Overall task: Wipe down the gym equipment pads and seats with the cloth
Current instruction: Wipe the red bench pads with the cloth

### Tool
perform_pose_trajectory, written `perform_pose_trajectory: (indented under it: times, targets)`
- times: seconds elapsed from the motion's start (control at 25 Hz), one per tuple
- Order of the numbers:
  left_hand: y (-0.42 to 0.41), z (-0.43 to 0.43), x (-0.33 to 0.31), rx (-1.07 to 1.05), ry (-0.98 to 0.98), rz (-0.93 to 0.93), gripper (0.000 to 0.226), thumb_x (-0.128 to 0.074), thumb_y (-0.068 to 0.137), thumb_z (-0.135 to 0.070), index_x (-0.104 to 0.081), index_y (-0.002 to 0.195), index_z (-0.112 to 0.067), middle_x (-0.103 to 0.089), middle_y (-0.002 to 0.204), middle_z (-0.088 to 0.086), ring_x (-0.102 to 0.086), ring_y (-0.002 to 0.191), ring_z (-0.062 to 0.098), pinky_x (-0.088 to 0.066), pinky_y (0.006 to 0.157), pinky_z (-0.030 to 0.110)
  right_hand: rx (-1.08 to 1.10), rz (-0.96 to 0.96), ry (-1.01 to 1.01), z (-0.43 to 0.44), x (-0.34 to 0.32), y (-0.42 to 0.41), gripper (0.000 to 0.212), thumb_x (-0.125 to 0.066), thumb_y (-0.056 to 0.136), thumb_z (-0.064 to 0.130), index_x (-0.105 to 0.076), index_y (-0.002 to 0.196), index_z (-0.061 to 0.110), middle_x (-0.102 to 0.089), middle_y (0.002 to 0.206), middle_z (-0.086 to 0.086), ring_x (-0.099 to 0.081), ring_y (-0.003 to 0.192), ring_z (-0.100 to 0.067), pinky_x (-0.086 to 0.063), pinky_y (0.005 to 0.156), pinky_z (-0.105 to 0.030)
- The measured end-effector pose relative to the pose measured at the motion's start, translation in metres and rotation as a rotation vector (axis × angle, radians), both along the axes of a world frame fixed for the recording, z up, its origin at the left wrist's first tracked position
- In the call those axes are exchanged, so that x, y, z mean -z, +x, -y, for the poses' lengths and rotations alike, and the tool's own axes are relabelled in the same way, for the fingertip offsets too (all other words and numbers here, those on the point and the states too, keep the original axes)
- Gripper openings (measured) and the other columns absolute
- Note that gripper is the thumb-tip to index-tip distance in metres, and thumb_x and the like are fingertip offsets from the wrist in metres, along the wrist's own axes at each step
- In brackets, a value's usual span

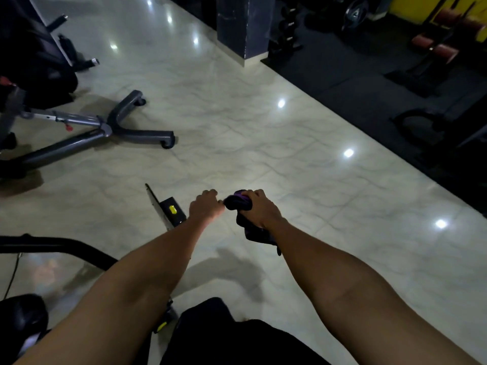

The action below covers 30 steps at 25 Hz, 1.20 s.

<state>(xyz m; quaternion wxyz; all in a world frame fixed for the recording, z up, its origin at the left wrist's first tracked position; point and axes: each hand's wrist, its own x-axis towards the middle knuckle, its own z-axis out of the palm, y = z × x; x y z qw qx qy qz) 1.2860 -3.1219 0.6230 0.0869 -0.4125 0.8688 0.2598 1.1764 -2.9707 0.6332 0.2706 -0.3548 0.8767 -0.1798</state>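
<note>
right hand [259,209] clamped round a dark purple cloth [238,202]; bunched end protrudes, loose tail hangs below the wrist. left hand [204,204] just left of the cloth, fingers curled, thumb at the bunched end; cannot tell whether it pinches the fabric. cloth held in the air over pale marble floor [263,133]. near left of the cloth, a black unit with yellow mark [172,209]. far left, a grey machine base [118,127]. beyond the cloth, a dark pillar [242,27].

A glossy marble floor [237,127] meets black rubber matting [355,83] beside a dark pillar [242,25], a weight plate [354,13] beyond.
</note>
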Motion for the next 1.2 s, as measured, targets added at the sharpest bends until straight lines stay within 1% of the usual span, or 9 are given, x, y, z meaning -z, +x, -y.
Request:
perform_pose_trajectory:
  times: [0.2,0.32,0.4,0.48,0.6,0.8,0.88,1.08,1.2]
  targets:
    - [-0.083,0.015,0.015,0.034,0.001,0.046,0.048,-0.046,0.098,-0.035,-0.045,0.144,-0.018,-0.047,0.145,0.010,-0.047,0.131,0.031,-0.039,0.106,0.040,0.033,0.003,0.018,0.004,0.010,-0.083,0.052,-0.057,0.091,0.047,-0.045,0.140,0.036,-0.041,0.137,-0.002,-0.063,0.106,-0.036,-0.052,0.090,-0.046]
    - [-0.137,0.039,0.028,-0.006,0.056,0.036,0.048,-0.045,0.099,-0.032,-0.044,0.145,-0.018,-0.044,0.148,0.010,-0.045,0.135,0.030,-0.038,0.109,0.040,0.085,0.005,0.041,0.021,0.018,-0.148,0.050,-0.058,0.088,0.045,-0.047,0.136,0.039,-0.042,0.134,-0.002,-0.063,0.106,-0.036,-0.053,0.091,-0.049]
    - [-0.162,0.051,0.028,-0.027,0.115,-0.005,0.048,-0.045,0.099,-0.032,-0.044,0.145,-0.017,-0.044,0.149,0.012,-0.045,0.136,0.031,-0.038,0.111,0.041,0.082,0.020,0.068,0.037,0.017,-0.183,0.051,-0.059,0.086,0.046,-0.048,0.135,0.038,-0.042,0.132,-0.002,-0.063,0.106,-0.035,-0.053,0.092,-0.049]
    - [-0.186,0.070,0.025,-0.019,0.110,0.021,0.048,-0.044,0.099,-0.032,-0.044,0.145,-0.017,-0.044,0.149,0.012,-0.044,0.136,0.030,-0.037,0.112,0.041,0.065,0.022,0.083,0.063,0.008,-0.217,0.052,-0.059,0.083,0.047,-0.050,0.133,0.037,-0.043,0.132,-0.002,-0.063,0.106,-0.033,-0.053,0.093,-0.047]
    - [-0.213,0.107,0.012,-0.073,0.085,0.006,0.049,-0.044,0.100,-0.034,-0.043,0.146,-0.018,-0.044,0.148,0.010,-0.045,0.136,0.029,-0.038,0.111,0.041,0.067,0.059,0.033,0.105,-0.007,-0.261,0.049,-0.058,0.083,0.048,-0.052,0.130,0.039,-0.045,0.129,-0.002,-0.062,0.106,-0.033,-0.051,0.093,-0.044]
    - [-0.237,0.168,0.007,-0.219,0.052,0.012,0.049,-0.046,0.100,-0.036,-0.042,0.146,-0.019,-0.044,0.148,0.009,-0.045,0.134,0.029,-0.039,0.109,0.041,-0.081,0.042,0.071,0.182,-0.003,-0.311,0.056,-0.066,0.088,0.038,-0.046,0.139,0.024,-0.046,0.135,-0.005,-0.058,0.117,-0.035,-0.045,0.091,-0.039]
    - [-0.244,0.194,0.012,-0.290,0.048,0.015,0.051,-0.047,0.100,-0.036,-0.041,0.147,-0.018,-0.044,0.148,0.011,-0.046,0.133,0.030,-0.040,0.108,0.041,-0.179,0.048,0.073,0.222,0.002,-0.330,0.054,-0.067,0.087,0.037,-0.048,0.136,0.024,-0.047,0.133,-0.006,-0.057,0.117,-0.034,-0.044,0.089,-0.038]
    - [-0.256,0.259,0.001,-0.522,0.019,0.016,0.053,-0.047,0.101,-0.036,-0.038,0.149,-0.015,-0.041,0.151,0.012,-0.045,0.135,0.030,-0.039,0.110,0.041,-0.418,0.084,0.055,0.329,-0.006,-0.368,0.056,-0.069,0.083,0.042,-0.050,0.133,0.024,-0.049,0.132,-0.008,-0.057,0.118,-0.035,-0.047,0.096,-0.042]
    - [-0.258,0.283,-0.009,-0.662,-0.008,-0.017,0.053,-0.049,0.100,-0.035,-0.041,0.148,-0.013,-0.045,0.148,0.014,-0.047,0.132,0.032,-0.041,0.108,0.042,-0.539,0.107,0.062,0.388,-0.004,-0.377,0.066,-0.065,0.068,0.052,-0.052,0.130,0.032,-0.055,0.131,-0.002,-0.061,0.113,-0.031,-0.051,0.096,-0.043]
